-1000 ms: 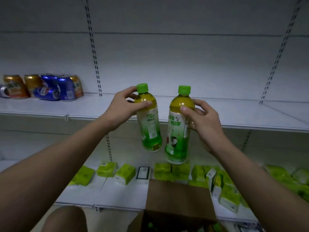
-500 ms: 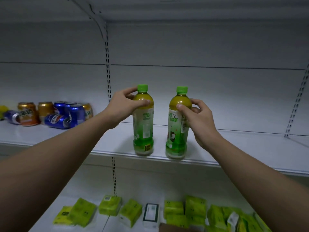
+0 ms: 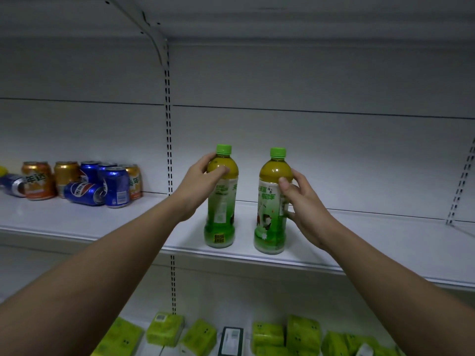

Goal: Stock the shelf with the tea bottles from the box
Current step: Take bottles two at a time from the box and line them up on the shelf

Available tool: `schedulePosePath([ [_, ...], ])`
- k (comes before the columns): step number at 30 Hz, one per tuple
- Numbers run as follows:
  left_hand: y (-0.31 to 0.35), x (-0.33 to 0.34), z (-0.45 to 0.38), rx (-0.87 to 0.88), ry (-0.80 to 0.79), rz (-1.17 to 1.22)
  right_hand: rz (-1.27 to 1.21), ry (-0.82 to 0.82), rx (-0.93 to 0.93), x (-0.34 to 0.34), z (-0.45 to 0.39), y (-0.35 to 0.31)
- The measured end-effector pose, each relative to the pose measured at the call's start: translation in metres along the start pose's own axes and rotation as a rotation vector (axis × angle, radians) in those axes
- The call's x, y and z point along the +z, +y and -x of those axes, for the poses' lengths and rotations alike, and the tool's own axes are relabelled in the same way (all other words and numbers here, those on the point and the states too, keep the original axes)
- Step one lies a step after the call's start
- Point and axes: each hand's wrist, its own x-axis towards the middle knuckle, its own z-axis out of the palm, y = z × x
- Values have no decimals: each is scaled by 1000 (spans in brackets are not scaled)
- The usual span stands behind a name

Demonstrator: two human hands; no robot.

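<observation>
Now that both bottles have come down onto the shelf [image 3: 359, 255], near its front edge, we keep our left hand [image 3: 199, 186] round the left bottle [image 3: 221, 214] and our right hand [image 3: 305, 209] round the right bottle [image 3: 271, 219]; letting go comes next.

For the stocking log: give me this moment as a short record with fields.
left hand: grip on shoulder of left bottle
right hand: grip on shoulder of right bottle
bottles: both upright, standing apart near the front edge of the shelf, green caps on
cans: far left on the same shelf, some lying on their sides
lower shelf: green packs
box: not in view
</observation>
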Motion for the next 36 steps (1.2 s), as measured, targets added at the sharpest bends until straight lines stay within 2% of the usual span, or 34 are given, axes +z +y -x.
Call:
schedulePosePath([
  [3, -7, 3, 14, -34, 1, 0, 108, 52, 49, -1, 8, 6],
  [9, -38, 9, 38, -151, -30, -214, 326, 35, 106, -2, 27, 19],
  [18, -51, 11, 33, -129, 35, -345, 417, 116, 58, 3, 25, 31],
  [25, -71, -11, 14, -197, 72, -292, 353, 57, 69, 17, 5, 41],
  [36, -110, -69, -32, -180, 113, -295, 487, -78, 19, 84, -67, 65],
])
